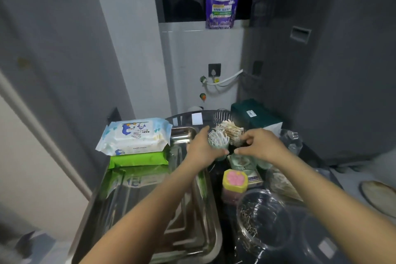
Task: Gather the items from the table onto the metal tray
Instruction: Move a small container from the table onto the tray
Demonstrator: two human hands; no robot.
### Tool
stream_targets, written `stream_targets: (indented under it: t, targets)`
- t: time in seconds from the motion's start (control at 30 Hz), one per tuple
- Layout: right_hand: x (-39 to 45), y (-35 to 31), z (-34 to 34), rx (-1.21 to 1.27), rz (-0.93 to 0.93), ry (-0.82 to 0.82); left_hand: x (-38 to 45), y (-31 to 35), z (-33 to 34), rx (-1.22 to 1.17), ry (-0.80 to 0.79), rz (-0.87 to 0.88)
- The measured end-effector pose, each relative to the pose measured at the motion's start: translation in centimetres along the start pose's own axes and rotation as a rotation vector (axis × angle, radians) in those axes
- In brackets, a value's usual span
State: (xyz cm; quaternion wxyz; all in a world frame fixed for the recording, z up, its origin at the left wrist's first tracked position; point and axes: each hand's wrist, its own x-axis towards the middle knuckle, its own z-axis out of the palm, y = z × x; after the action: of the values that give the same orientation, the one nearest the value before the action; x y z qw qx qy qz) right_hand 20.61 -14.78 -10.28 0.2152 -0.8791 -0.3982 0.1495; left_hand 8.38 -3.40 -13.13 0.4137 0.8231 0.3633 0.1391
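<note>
Swab cup (pixel 218 142) half behind left hand (pixel 202 150)

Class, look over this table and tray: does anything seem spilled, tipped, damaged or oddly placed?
Nothing looks spilled or broken. The one oddity is the white wipes pack: it is stacked askew on the green pack at the metal tray's far end, overhanging the rim. The cotton swab cup stands upright between both hands.

A lived-in home, likely a utility corner: a detergent refill pouch (pixel 222 0) stands on the window ledge, a wall socket (pixel 214 70) with a white cable sits below that pouch, and wet-wipe packs (pixel 135 135) lie lower left of it.
</note>
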Motion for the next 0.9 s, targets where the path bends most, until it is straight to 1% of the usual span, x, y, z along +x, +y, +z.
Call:
stream_targets:
  t: [0.13, 0.3, 0.47, 0.57, 0.67, 0.77, 0.83, 0.9]
  targets:
    - [0.1, 0.2, -0.1, -0.059, -0.035, -0.069, 0.5, -0.2, 0.8, 0.069, 0.051, 0.006]
    - [0.5, 0.4, 0.3, -0.200, -0.070, -0.150, 0.6, -0.4, 1.0, 0.059, 0.108, 0.020]
    - [0.4, 0.0, 0.3, -0.254, -0.097, -0.194, -0.2, -0.4, -0.1, -0.185, 0.182, 0.017]
    - [0.7, -0.5, 0.3, -0.358, -0.112, -0.224, -1.0, -0.2, -1.2, -0.245, 0.242, 0.047]
    - [1.0, -1.0, 0.3, -0.403, -0.101, -0.223, -2.0, -0.3, -2.1, -0.282, 0.283, 0.054]
    - [1.2, -1.2, 0.4, -0.412, -0.096, -0.187, -3.3, -0.4, -2.7, -0.311, 0.306, 0.051]
    - [1.0, -1.3, 0.4, -0.358, -0.089, -0.143, -4.1, -0.3, -2.9, -0.328, 0.323, 0.066]
    - [0.6, -1.5, 0.1, -0.246, -0.083, -0.086, -5.1, -0.2, -3.3, -0.323, 0.344, 0.099]
